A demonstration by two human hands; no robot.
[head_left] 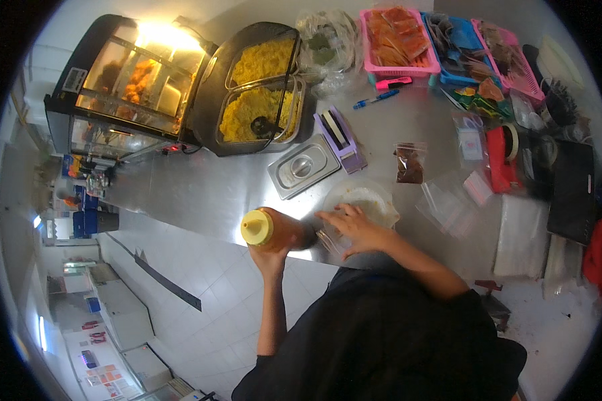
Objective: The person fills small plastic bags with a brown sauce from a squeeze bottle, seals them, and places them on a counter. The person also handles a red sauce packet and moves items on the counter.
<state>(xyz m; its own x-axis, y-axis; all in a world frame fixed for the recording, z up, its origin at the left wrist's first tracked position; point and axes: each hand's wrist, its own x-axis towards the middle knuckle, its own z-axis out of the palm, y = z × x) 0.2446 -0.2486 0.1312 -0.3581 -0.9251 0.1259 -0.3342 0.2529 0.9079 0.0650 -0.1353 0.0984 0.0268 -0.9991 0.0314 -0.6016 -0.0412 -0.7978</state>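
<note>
My left hand [268, 259] is wrapped round the lower part of a squeeze bottle [279, 230] with a yellow nozzle cap and orange-brown sauce inside. The bottle is at the table's front edge, its cap tilted toward the left. To its right, my right hand [360, 230] is open, fingers spread over the near side of a pale, translucent round container [374, 198]. Whether the fingertips touch it I cannot tell. Beneath that hand lie some thin, pale pieces, too blurred to name. Beyond the container rests a small clear bag of brown powder [409, 164].
A steel pan lid [303, 167] and purple tape dispenser [341, 140] lie beyond the bottle. Behind stand pans of yellow food [257, 113] and a lit display warmer [137, 80]. Pink basket [400, 69], red tape dispenser [498, 160] and plastic bags [448, 207] are to the right.
</note>
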